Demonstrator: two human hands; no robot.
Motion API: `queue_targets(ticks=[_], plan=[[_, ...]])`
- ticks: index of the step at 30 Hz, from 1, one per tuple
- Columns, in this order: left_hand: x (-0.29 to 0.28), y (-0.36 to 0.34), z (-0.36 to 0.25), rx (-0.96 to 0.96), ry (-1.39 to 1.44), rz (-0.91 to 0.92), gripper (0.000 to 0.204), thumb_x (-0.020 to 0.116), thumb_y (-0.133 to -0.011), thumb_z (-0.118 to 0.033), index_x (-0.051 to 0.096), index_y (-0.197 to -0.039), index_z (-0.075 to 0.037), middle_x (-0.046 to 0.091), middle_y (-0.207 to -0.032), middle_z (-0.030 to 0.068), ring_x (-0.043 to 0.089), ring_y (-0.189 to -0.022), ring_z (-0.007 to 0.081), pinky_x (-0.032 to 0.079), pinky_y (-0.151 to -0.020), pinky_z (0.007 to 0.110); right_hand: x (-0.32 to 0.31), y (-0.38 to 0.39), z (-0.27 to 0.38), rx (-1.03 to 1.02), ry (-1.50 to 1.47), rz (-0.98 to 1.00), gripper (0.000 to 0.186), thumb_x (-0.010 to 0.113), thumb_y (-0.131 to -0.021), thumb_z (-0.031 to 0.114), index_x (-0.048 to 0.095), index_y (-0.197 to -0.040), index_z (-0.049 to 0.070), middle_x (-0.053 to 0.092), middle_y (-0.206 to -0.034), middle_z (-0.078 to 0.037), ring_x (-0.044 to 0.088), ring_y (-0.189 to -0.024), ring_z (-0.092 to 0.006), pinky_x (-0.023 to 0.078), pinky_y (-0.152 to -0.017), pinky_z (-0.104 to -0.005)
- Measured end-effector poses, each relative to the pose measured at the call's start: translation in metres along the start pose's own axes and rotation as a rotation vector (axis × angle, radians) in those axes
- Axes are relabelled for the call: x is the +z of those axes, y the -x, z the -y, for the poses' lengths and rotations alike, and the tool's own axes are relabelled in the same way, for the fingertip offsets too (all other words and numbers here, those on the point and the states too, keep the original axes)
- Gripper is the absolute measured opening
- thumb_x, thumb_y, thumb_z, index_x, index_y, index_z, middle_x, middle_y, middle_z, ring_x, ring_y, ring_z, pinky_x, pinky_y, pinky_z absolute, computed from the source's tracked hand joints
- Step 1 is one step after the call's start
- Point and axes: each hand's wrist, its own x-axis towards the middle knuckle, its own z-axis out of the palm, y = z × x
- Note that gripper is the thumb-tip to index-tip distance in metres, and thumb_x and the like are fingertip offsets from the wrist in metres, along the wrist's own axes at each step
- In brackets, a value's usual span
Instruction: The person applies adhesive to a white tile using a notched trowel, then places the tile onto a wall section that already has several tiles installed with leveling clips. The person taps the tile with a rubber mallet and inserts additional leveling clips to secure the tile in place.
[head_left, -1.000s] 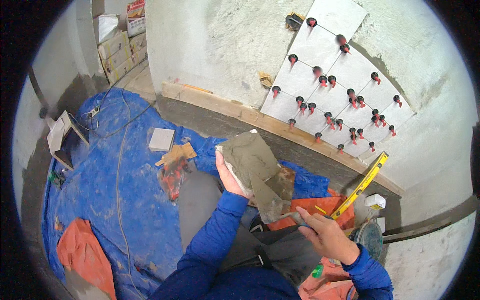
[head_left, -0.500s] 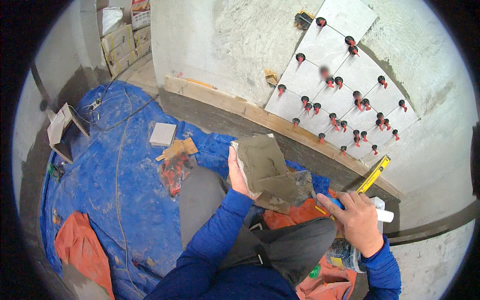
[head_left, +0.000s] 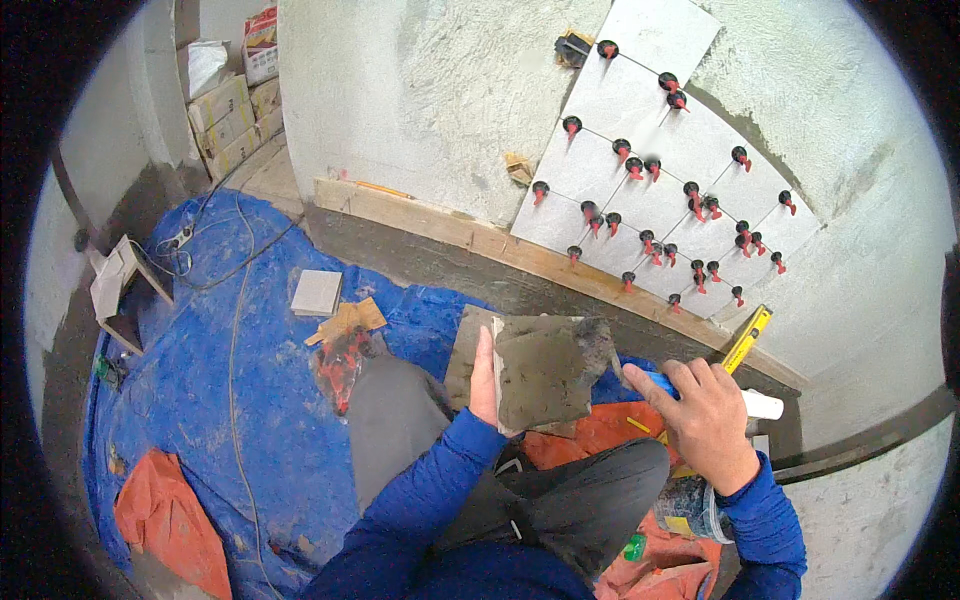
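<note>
The left hand (head_left: 484,385) clasps a tile (head_left: 540,385) by its left edge, most fingers hidden; grey mortar (head_left: 550,350) coats it, lumpy toward the far right corner. Right of that grip, the right hand (head_left: 705,415) is wrapped round a blue-handled trowel (head_left: 660,382). Beyond are wall tiles (head_left: 630,108).

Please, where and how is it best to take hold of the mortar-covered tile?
The mortar-covered tile is probably best taken by its pale left edge and supported underneath, coming from the left: its flat visible face is coated, but that edge looks mostly bare. The left hand holds it there.
</note>
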Motion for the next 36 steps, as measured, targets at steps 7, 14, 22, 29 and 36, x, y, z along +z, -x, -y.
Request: queue_targets(ticks=[7,14,22,29,36], plan=[[0.006,0.004,0.006,0.076,-0.082,0.044,0.095,0.034,-0.102,-0.081,0.037,-0.165,-0.010,0.041,-0.168,0.0171,0.043,-0.152,0.0387,0.035,-0.125,0.057,-0.004,0.012,0.001,0.100,-0.041,0.107,0.071,0.072,-0.077,0.014,0.065,-0.147,0.024,0.063,-0.104,-0.005,0.061,-0.089,-0.0245,0.051,-0.074,-0.0390],[0.001,0.004,-0.001,0.178,-0.132,0.063,0.099,0.046,-0.100,-0.078,0.029,-0.168,-0.008,0.036,-0.171,0.0191,0.040,-0.154,0.0392,0.033,-0.127,0.057,-0.016,0.034,0.007,0.243,-0.105,0.097,0.070,0.077,-0.078,0.013,0.065,-0.146,0.024,0.062,-0.100,-0.006,0.062,-0.086,-0.0259,0.053,-0.069,-0.0402],[-0.013,0.002,-0.002,0.149,0.091,0.206,0.098,0.041,-0.103,-0.076,0.032,-0.166,-0.002,0.039,-0.169,0.0191,0.041,-0.153,0.0378,0.033,-0.127,0.052,-0.006,0.038,0.002,0.294,-0.044,0.104,0.063,0.079,-0.083,0.014,0.067,-0.144,0.023,0.061,-0.095,-0.005,0.063,-0.082,-0.0255,0.053,-0.067,-0.0400],[-0.010,0.004,-0.002,0.199,-0.048,0.131,0.096,0.040,-0.104,-0.074,0.033,-0.165,0.000,0.038,-0.170,0.0194,0.041,-0.153,0.0373,0.030,-0.129,0.051,-0.017,0.042,-0.005,0.330,-0.073,0.082,0.058,0.076,-0.086,0.015,0.068,-0.143,0.021,0.059,-0.089,-0.007,0.062,-0.078,-0.0261,0.053,-0.065,-0.0405],[-0.004,0.006,-0.002,0.232,-0.068,0.105,0.094,0.039,-0.105,-0.073,0.035,-0.164,0.001,0.041,-0.169,0.0188,0.042,-0.153,0.0354,0.029,-0.130,0.048,-0.025,0.043,-0.006,0.397,-0.186,0.165,0.046,0.069,-0.098,0.021,0.065,-0.144,0.019,0.060,-0.089,-0.008,0.067,-0.076,-0.0282,0.056,-0.062,-0.0431]])
